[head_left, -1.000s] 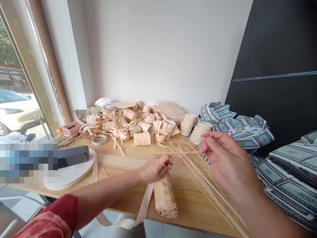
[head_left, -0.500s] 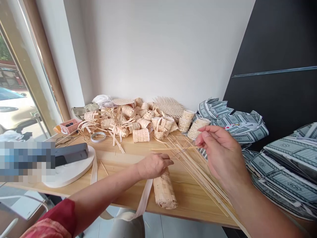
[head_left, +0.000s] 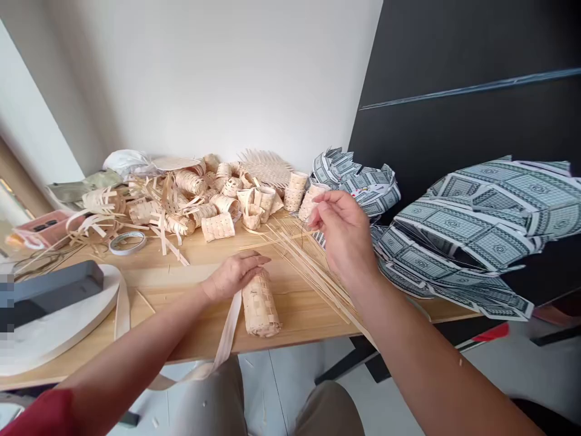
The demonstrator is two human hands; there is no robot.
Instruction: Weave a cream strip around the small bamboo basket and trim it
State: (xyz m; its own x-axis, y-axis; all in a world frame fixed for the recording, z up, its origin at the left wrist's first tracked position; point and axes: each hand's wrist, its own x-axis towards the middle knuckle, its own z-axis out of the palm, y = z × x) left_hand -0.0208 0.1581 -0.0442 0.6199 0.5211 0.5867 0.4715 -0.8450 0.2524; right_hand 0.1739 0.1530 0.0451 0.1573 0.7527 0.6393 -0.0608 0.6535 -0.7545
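My left hand [head_left: 233, 275] rests curled on the top end of a small woven cylinder [head_left: 259, 306] that lies on the wooden table [head_left: 181, 290] near its front edge. My right hand [head_left: 345, 233] is raised above a fan of thin pale splints [head_left: 313, 272], thumb and fingers pinched on a very thin strand that runs down toward the table. The strand is barely visible.
A heap of small woven baskets [head_left: 218, 203] and loose strips lies at the back. A tape roll [head_left: 128, 242], a white board [head_left: 59, 315] with a dark box [head_left: 49, 290], and a wide flat strip [head_left: 227, 333] are on the left and front. Patterned card constructions [head_left: 476, 236] stand right.
The view has swung to the right, so everything sits further left in the picture. My right hand lifted slightly with the strand. My left hand stays on the woven cylinder.
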